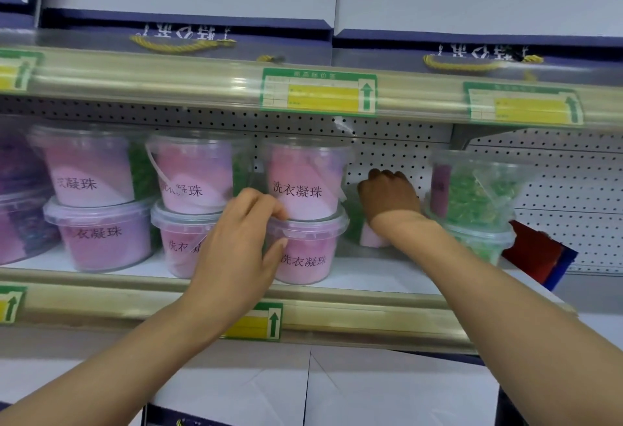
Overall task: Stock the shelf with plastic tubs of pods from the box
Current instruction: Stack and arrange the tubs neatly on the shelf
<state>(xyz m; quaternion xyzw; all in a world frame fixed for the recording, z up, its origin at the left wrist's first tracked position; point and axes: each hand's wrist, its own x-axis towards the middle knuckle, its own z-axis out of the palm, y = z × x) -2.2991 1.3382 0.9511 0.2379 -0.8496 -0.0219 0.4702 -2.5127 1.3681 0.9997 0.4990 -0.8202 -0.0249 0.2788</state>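
Clear plastic tubs of pods with pink labels stand stacked two high on the middle shelf (371, 277). My left hand (236, 247) reaches in front of the third stack; its fingers curl at the lid rim of the lower pink tub (310, 257), under the upper pink tub (303, 183). My right hand (389, 198) reaches deep into the shelf and rests on top of a tub (367, 237) set further back, mostly hidden by my wrist. Whether its fingers grip the tub is hidden. The box is not in view.
Two more pink stacks (97, 203) and purple tubs (17, 196) fill the shelf's left. Green-pod tubs (472, 196) stand stacked on the right, next to a red and blue package (536, 253). The upper shelf (202, 78) hangs low overhead. White cartons sit above and below.
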